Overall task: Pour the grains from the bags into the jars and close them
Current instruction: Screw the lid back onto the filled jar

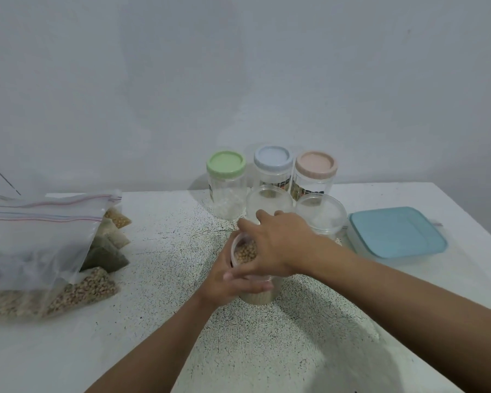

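Note:
A clear jar point(259, 298) full of pale round grains stands on the speckled table point(182, 251) at the centre. My left hand point(233, 282) grips its left side. Over its mouth lies my right hand point(275, 245), fingers curled round the clear lid point(240, 241), through which the grains show. Small bags of grains point(91, 287) lie at the left, partly under a large zip bag point(34, 239). Behind stand empty jars with a green lid point(226, 165), a blue lid point(272, 157) and a pink lid point(316, 165).
Two shorter clear-lidded jars point(322, 212) stand just behind my right hand. A flat container with a blue lid point(394, 234) sits at the right. The wall rises right behind the table's far edge.

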Available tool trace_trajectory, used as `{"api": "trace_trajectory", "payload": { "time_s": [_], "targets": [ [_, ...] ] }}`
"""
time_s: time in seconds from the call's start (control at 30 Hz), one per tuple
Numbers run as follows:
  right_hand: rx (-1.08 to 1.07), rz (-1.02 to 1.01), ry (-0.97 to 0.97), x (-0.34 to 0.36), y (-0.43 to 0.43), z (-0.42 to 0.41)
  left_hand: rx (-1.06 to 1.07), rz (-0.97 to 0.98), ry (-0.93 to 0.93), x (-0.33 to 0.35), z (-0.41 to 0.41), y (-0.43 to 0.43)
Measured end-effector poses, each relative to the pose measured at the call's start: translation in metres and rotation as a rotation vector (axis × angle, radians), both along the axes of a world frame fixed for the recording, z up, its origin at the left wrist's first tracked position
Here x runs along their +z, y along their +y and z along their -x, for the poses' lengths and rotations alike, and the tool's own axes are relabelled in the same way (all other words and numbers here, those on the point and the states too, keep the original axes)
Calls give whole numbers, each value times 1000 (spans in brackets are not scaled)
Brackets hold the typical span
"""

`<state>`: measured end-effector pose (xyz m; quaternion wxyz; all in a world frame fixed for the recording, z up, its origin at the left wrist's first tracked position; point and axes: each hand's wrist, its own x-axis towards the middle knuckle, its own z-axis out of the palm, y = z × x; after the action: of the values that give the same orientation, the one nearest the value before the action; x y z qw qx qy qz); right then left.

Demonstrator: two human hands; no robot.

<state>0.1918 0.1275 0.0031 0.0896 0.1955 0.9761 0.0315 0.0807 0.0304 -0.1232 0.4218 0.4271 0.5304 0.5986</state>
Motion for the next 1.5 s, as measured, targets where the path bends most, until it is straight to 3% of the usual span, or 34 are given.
{"api": "trace_trajectory", "payload": {
  "time_s": [0.17,0.37,0.53,0.9,1.17,1.33,1.4,1.5],
  "targets": [
    [2,-32,-27,11,1,0,27,26,41,0,0,0],
    [215,254,-81,19,9,4,36,110,118,1,2,-2],
    [320,379,-133,26,23,7,94,84,166,6,-4,-1],
    [223,286,-100,23,25,10,66,94,134,6,-1,-3],
    [6,-5,-14,11,8,6,58,78,112,-1,4,-2],
    [-11,-113,4,24,10,4,68,126,61,6,1,-4],
    [32,-90,7,27,13,2,73,119,92,6,1,-4],
    [180,166,-90,28,21,2,69,97,115,3,0,-2]
  ]
}}
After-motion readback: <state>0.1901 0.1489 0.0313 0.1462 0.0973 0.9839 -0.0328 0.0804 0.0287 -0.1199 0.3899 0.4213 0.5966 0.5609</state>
